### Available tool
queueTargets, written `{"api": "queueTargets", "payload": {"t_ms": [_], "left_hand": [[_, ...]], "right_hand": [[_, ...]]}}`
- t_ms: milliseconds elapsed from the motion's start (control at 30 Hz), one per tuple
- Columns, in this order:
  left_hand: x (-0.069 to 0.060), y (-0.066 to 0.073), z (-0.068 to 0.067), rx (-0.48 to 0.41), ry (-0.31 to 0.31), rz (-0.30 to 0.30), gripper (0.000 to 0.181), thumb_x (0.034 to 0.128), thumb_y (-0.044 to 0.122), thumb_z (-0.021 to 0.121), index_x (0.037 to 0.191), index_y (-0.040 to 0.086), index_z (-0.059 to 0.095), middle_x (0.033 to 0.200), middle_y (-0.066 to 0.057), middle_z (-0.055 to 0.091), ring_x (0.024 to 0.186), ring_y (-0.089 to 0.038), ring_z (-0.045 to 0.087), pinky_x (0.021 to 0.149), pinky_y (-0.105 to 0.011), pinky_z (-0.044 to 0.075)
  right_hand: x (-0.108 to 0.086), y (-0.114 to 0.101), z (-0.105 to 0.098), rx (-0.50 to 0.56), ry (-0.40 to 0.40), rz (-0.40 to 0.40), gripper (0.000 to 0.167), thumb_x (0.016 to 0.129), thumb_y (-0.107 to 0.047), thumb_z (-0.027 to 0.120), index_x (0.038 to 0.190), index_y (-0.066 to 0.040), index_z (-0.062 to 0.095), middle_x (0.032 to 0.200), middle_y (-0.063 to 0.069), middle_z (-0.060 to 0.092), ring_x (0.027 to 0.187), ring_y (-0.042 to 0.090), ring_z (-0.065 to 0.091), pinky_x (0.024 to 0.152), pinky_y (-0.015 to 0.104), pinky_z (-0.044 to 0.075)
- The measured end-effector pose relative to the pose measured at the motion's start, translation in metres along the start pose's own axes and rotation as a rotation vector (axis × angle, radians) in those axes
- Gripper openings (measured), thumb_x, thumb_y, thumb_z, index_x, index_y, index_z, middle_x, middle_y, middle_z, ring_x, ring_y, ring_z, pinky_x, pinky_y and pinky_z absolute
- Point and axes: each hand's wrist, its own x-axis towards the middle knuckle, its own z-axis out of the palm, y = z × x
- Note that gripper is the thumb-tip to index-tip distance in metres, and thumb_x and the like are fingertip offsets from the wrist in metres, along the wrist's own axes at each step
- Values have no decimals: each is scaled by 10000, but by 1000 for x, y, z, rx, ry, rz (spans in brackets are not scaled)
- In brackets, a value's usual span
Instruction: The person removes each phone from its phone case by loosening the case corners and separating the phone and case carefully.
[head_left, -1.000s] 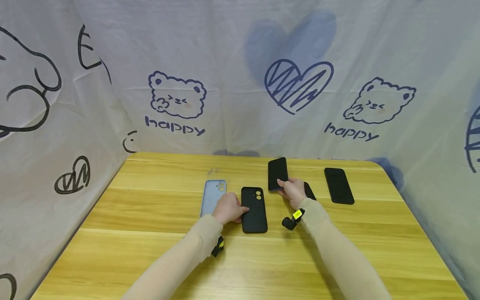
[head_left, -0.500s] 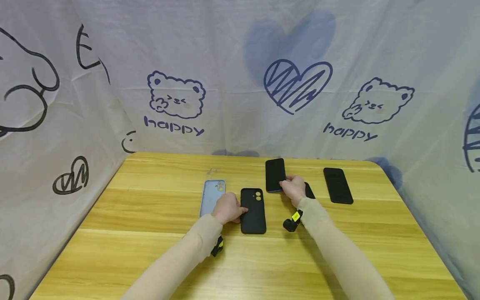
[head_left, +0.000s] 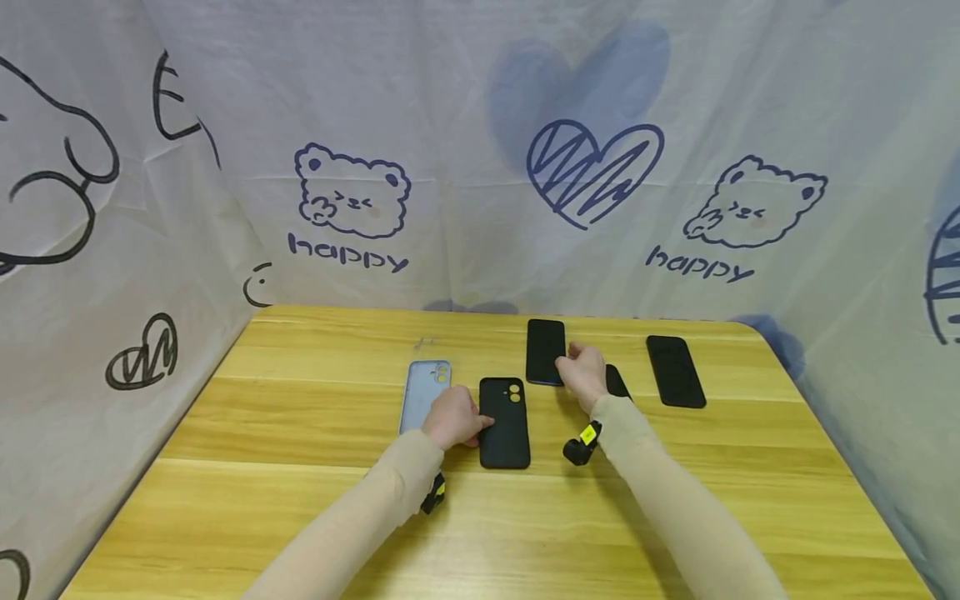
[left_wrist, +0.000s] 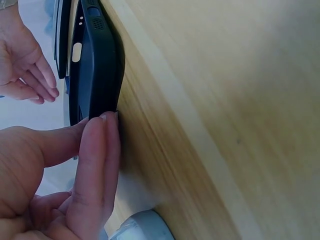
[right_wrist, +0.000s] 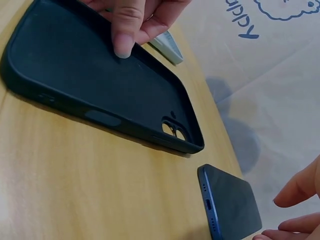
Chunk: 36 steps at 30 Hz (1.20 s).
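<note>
My left hand pinches the left rim of a black phone case, thumb inside it and fingertips against the outer wall. The case lies with its hollow side up, camera holes at the far end. Beyond it and to the right, a dark phone with a blue edge lies flat on the table. Close by its right side is my right hand; in the right wrist view these fingers are apart from the phone and hold nothing.
A light blue phone case lies left of the black one, partly behind my left hand. One dark slab is half hidden by my right wrist. Another black phone lies farther right. Printed cloth hangs behind the table.
My right hand has laid the tilted phone down flat, a little to the left, and let go of it. The left hand keeps its pinch on the black phone case.
</note>
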Motion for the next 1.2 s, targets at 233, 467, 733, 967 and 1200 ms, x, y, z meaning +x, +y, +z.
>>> {"api": "queueTargets", "payload": {"t_ms": [233, 467, 733, 967, 1200], "left_hand": [[0, 0, -1, 30, 3, 3, 412, 888, 212, 793, 538, 84, 616, 563, -91, 692, 516, -168, 694, 509, -233, 505], [3, 0, 1, 51, 26, 22, 406, 897, 195, 782, 548, 64, 621, 551, -86, 686, 501, -158, 689, 534, -241, 535], [12, 2, 2, 107, 58, 47, 551, 918, 198, 759, 442, 136, 488, 523, -94, 674, 467, -162, 665, 501, -232, 505], [20, 2, 1, 167, 103, 50, 467, 926, 225, 751, 503, 106, 592, 499, -61, 649, 430, -126, 624, 484, -234, 486], [21, 9, -1, 184, 142, 56, 367, 944, 260, 730, 655, 41, 669, 546, -74, 656, 468, -162, 602, 485, -252, 453]], "right_hand": [[-3, -3, -2, 11, -3, -25, 579, 979, -79, 483, 1537, 21, 365, 1561, 226, 426, 1443, 379, 418, 1173, 494, 399], [-6, -4, -5, 43, -12, -41, 560, 985, -69, 471, 1533, 2, 384, 1540, 209, 459, 1433, 365, 435, 1156, 483, 419], [-9, -3, -11, 47, -7, -59, 531, 980, -53, 478, 1505, 8, 431, 1479, 209, 524, 1384, 355, 486, 1120, 467, 447], [-9, -1, -22, 67, -8, -65, 493, 1004, -65, 466, 1490, 18, 448, 1464, 227, 534, 1361, 358, 512, 1121, 460, 452], [-11, 5, -46, 90, 2, -78, 476, 1012, -90, 521, 1478, -2, 470, 1468, 230, 535, 1337, 365, 541, 1118, 460, 466]]}}
